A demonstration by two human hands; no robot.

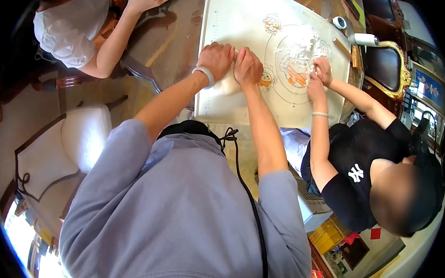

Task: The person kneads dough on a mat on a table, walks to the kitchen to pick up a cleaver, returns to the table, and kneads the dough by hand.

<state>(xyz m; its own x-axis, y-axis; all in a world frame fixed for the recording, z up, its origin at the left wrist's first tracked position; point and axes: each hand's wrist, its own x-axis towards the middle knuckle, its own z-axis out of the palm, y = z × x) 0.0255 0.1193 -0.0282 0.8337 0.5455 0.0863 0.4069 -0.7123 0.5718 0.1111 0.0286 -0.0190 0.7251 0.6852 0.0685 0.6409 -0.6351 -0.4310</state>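
Observation:
My left hand (217, 61), with a pale band at the wrist, presses down on a lump of whitish dough (227, 84). Right beside it, my right hand (248, 66) bears on the same dough. Fingers of both hands curl over its far side, so that part is hidden. Under the dough lies a white pastry mat (227, 20) printed with circles and small cartoon figures. Loose white flour (306, 43) is spread over the mat's far right part.
At right, a person in a black shirt (351, 149) works over the mat with both hands (320, 76). Another person's arm (120, 40) is at upper left. A wooden stick (341, 48) and a white container (364, 40) lie at the far right. A pale chair (86, 133) stands left.

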